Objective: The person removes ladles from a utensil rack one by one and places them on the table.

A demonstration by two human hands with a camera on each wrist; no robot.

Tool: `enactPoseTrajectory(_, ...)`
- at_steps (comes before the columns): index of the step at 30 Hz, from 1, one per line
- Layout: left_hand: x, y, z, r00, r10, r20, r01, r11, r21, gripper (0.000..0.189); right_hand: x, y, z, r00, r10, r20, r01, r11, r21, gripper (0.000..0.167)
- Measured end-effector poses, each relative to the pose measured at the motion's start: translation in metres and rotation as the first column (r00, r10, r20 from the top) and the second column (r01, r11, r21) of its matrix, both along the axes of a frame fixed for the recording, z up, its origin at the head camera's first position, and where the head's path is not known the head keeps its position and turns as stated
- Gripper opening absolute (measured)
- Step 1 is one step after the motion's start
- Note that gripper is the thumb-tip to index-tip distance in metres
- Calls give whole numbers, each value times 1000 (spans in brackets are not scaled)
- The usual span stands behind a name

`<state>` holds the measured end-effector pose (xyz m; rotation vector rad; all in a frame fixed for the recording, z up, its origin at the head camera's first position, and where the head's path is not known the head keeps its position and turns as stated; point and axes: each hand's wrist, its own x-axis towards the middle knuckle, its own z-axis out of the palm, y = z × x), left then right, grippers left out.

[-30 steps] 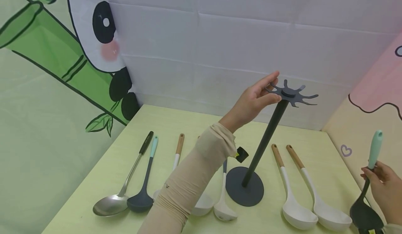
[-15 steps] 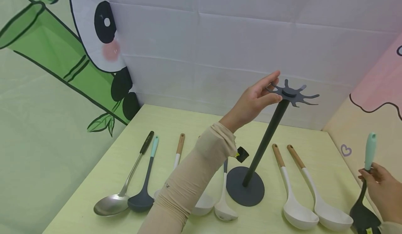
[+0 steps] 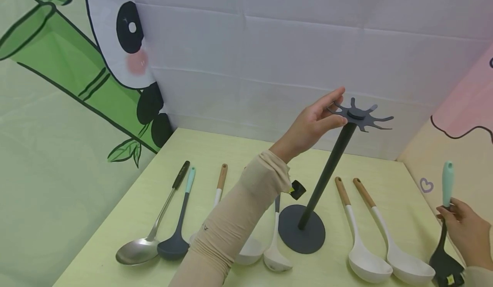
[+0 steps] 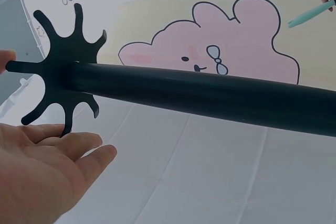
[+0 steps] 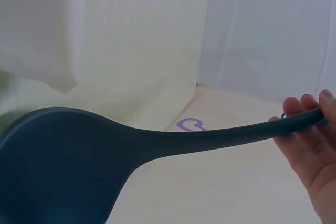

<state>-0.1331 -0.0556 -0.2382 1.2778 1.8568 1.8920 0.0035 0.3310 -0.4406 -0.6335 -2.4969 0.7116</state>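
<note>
A dark rotating-style utensil stand [image 3: 327, 176] with curved hooks on top rises from a round base. My left hand [image 3: 304, 128] holds its hook ring at the left side, thumb and fingers on separate hooks [image 4: 55, 72]. At the far right my right hand [image 3: 467, 231] pinches a dark ladle [image 5: 63, 161] just below its mint-green handle [image 3: 447, 184]. The ladle is held handle up, bowl down, near the table's right edge. In the right wrist view the fingertips [image 5: 310, 114] grip the dark shaft.
Two white ladles with wooden handles [image 3: 369, 261] lie right of the stand. To the left lie a steel ladle [image 3: 138, 250], a dark mint-handled ladle [image 3: 175, 244] and a small white ladle [image 3: 275, 259]. My left sleeve [image 3: 231, 223] hides parts of other white utensils. Printed cloth walls [image 3: 246, 56] border the table.
My right hand has moved a little to the left with the ladle, whose handle now stands more upright. The left hand keeps its hold on the stand.
</note>
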Motion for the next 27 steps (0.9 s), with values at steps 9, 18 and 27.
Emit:
enactPoseTrajectory(9, -1, 2, 2, 1000, 1, -19, -1, 1000, -5, 68, -11, 10, -1, 997, 76, 27, -77, 995, 58, 31)
enactPoseTrajectory(18, 0, 3, 4, 1000, 11, -8, -11, 1000, -16, 67, -28, 22, -4, 981, 155, 114, -163, 984, 66, 41)
enactPoseTrajectory(27, -2, 5, 0, 999, 1, -34, -1, 1000, 21, 67, -43, 30, -10, 930, 288, 230, -306, 951, 49, 42)
